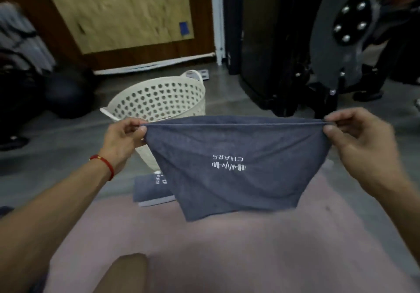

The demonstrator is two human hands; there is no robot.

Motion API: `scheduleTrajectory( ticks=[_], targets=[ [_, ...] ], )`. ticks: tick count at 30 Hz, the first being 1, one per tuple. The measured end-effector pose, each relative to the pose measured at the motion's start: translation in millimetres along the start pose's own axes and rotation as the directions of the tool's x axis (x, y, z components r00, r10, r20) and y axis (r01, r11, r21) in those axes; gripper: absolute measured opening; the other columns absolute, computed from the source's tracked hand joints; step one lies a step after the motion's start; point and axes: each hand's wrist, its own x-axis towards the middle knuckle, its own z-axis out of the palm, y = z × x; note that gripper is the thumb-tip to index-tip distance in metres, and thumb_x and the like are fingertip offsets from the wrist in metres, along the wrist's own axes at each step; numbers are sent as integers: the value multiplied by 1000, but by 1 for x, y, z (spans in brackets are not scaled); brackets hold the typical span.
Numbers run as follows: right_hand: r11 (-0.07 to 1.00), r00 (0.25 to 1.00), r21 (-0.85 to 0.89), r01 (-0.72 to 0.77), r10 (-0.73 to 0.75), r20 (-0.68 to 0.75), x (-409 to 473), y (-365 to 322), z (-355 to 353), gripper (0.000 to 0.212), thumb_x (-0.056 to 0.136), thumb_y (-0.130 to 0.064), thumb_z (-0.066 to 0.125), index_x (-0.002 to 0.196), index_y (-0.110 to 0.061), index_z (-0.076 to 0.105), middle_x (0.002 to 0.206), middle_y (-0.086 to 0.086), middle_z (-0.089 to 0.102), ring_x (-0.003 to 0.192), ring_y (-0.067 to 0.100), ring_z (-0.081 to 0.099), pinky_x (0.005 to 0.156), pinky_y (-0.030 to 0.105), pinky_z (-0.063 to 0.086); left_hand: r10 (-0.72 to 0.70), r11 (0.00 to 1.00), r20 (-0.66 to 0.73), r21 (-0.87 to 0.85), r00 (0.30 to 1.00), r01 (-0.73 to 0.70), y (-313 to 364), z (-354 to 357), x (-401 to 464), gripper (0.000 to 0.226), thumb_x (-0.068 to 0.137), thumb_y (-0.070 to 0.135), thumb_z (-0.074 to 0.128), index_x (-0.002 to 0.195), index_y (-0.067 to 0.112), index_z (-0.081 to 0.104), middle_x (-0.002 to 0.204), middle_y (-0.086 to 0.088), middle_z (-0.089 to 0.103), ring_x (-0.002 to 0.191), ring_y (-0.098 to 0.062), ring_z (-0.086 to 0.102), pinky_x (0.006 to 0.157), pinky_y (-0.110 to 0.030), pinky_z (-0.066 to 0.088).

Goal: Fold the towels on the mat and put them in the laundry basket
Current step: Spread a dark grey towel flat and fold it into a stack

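A grey towel (236,179) with a white logo hangs in the air above the pink mat (227,247), stretched along its top edge. My left hand (123,138) pinches the top left corner and my right hand (361,140) pinches the top right corner. Its lower edge hangs just over the mat. A second grey towel (148,189) lies folded at the mat's far edge, partly hidden behind the held one. The cream perforated laundry basket (159,102) stands on the floor just beyond, behind my left hand.
Black gym machinery (295,54) stands at the back right. A dark ball (68,95) sits at the left, a wooden panel (127,11) against the back wall. My knee (127,272) shows at the bottom. Grey floor surrounds the mat.
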Motion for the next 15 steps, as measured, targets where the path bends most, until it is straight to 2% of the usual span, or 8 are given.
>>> scheduleTrajectory(
  ticks=[2, 5, 7, 11, 15],
  targets=[
    [997, 992, 32, 73, -76, 102, 18, -21, 28, 24, 94, -5, 68, 93, -29, 68, 88, -9, 71, 82, 9, 66, 77, 29, 58, -21, 1000, -73, -20, 997, 20, 5, -43, -12, 21, 97, -5, 55, 89, 12, 65, 88, -10, 66, 81, -19, 63, 72, -28, 61],
    [987, 972, 90, 131, -145, 186, 37, -55, 65, 26, 93, -1, 68, 90, -27, 70, 86, -10, 74, 79, 1, 67, 73, 12, 53, -23, 998, -185, -54, 982, 13, 13, -99, -30, 20, 98, -3, 55, 91, 13, 65, 80, -1, 70, 74, -14, 64, 67, -26, 60],
    [981, 959, 127, 149, -175, 224, 46, -69, 88, 24, 93, -4, 69, 91, -27, 71, 86, -8, 74, 78, 0, 68, 71, 10, 53, 9, 999, -222, -48, 975, -20, 16, -130, -41, 17, 98, -2, 55, 94, 12, 66, 84, -3, 70, 76, -14, 64, 67, -24, 59],
    [966, 950, 164, 198, -230, 213, 51, -79, 138, 21, 93, -6, 70, 92, -27, 71, 91, -4, 72, 81, 4, 68, 71, 14, 56, 67, 997, -286, 41, 956, -58, 22, -178, -59, 15, 100, 2, 54, 98, 11, 66, 90, -8, 67, 81, -18, 63, 68, -26, 55],
    [962, 937, 166, 218, -254, 240, 48, -90, 185, 17, 94, -10, 70, 105, -22, 71, 96, -3, 71, 92, 9, 68, 81, 29, 57, 131, 985, -362, 154, 923, -80, 23, -223, -62, 20, 100, 4, 57, 90, 19, 67, 86, -8, 67, 82, -25, 61, 76, -40, 51]
  ],
)
